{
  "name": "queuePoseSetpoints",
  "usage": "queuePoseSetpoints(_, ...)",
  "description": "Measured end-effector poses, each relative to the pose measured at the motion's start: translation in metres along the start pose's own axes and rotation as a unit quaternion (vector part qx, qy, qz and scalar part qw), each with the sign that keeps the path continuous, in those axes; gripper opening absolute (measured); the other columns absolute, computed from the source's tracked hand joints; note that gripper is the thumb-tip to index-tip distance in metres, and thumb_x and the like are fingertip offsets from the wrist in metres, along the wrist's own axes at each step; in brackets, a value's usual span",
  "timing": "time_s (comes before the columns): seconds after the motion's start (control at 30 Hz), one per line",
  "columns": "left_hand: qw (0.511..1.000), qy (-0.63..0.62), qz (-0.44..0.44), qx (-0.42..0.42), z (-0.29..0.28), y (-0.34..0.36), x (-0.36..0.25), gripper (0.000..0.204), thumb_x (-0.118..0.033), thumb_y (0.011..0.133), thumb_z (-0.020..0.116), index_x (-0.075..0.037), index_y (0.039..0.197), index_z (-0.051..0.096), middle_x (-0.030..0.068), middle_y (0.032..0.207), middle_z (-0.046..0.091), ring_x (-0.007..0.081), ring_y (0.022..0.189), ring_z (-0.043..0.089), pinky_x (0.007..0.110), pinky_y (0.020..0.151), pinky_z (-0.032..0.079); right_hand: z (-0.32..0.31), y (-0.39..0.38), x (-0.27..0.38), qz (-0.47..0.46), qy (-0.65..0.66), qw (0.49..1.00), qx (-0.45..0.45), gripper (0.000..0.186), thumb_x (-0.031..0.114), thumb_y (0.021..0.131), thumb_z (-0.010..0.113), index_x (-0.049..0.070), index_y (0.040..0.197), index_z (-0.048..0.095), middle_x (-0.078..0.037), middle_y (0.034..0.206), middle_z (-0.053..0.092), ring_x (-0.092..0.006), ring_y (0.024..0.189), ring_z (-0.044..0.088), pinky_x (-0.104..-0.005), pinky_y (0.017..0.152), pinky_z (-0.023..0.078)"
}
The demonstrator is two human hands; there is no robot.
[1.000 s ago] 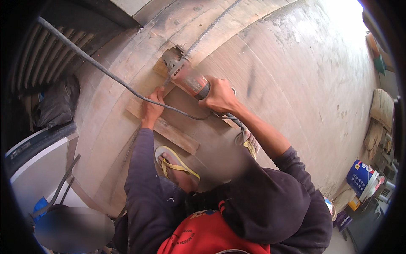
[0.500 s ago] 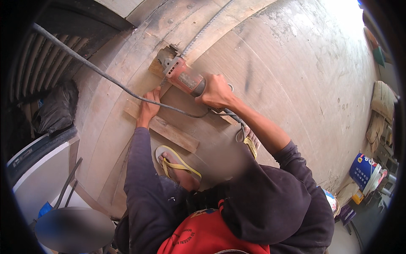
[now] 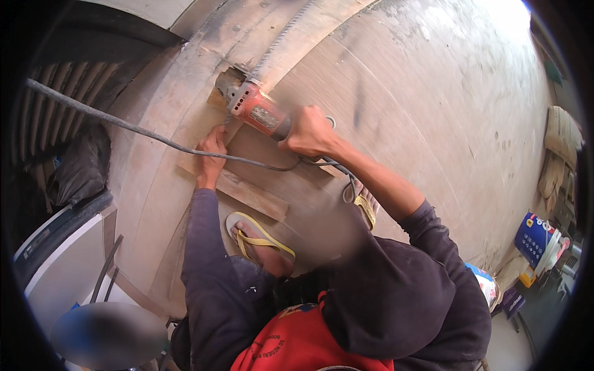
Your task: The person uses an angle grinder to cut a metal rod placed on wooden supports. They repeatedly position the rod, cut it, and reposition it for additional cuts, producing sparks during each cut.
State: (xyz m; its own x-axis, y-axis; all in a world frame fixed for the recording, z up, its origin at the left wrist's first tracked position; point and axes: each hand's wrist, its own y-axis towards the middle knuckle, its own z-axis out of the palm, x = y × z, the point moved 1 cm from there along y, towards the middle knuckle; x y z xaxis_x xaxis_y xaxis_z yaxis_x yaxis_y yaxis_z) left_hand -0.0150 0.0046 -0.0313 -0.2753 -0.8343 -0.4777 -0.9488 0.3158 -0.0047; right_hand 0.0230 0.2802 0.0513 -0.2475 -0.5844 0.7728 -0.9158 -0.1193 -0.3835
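My right hand (image 3: 311,132) is wrapped round the rear body of a red angle grinder (image 3: 258,112), whose grey head points up and to the left. Beneath that head passes a ribbed steel bar (image 3: 286,34), running from the top of the view down towards my left hand (image 3: 211,150). The left fingers are closed on the bar's near end, just below the grinder. A wooden block (image 3: 215,99) lies under the bar by the grinder head. The grinder's disc and its contact with the bar are hard to make out.
A thick grey cable (image 3: 124,125) crosses above my left wrist to the grinder. A wooden plank (image 3: 253,194) lies near my sandalled foot (image 3: 267,252). Dark slatted panels and a black bag (image 3: 83,164) stand at left, a blue-and-white bucket (image 3: 539,242) and sacks (image 3: 560,143) at right.
The grinder and the steel bar have shifted slightly left. The cable's left stretch has dropped lower. Both hands keep their grips, and the view has moved a little.
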Motion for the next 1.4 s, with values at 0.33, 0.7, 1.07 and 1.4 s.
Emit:
queuePoseSetpoints(0.33,0.998,0.038,-0.043,0.014,-0.001,0.000,-0.008,0.034,-0.034,0.102,0.038,-0.009,0.103,0.060,0.0223,0.085,0.065,0.0484,0.081,0.060,0.055,0.065,0.047,0.005,0.005,-0.008,-0.015,0.026,0.999,-0.015,0.052,0.024,0.054,0.074,-0.006,0.094,0.063,-0.030,0.077,0.064,-0.0428,0.077,0.066,-0.0448,0.075,0.053)
queuePoseSetpoints(0.7,0.998,0.020,-0.056,0.035,-0.004,0.001,-0.008,0.037,-0.035,0.102,0.036,-0.008,0.107,0.060,0.0238,0.088,0.064,0.0491,0.086,0.058,0.054,0.068,0.045,0.009,0.008,-0.011,-0.031,0.024,0.999,-0.027,0.052,0.024,0.054,0.074,-0.007,0.095,0.063,-0.030,0.077,0.065,-0.0425,0.077,0.066,-0.0445,0.075,0.053)
queuePoseSetpoints(1.07,0.998,0.007,-0.051,0.036,-0.004,0.002,-0.008,0.038,-0.036,0.103,0.035,-0.008,0.108,0.060,0.0240,0.088,0.064,0.0494,0.085,0.058,0.054,0.067,0.045,0.011,0.011,-0.013,-0.032,0.029,0.999,-0.025,0.051,0.024,0.054,0.074,-0.006,0.093,0.064,-0.029,0.076,0.065,-0.0424,0.077,0.066,-0.0452,0.074,0.053)
queuePoseSetpoints(1.4,0.997,0.008,-0.056,0.043,-0.006,0.002,-0.012,0.037,-0.035,0.103,0.035,-0.008,0.106,0.061,0.0248,0.087,0.063,0.0495,0.084,0.058,0.054,0.066,0.045,0.011,0.011,-0.012,-0.033,0.009,0.999,-0.028,0.050,0.024,0.054,0.075,-0.006,0.092,0.064,-0.029,0.075,0.065,-0.0429,0.076,0.066,-0.0460,0.073,0.053)
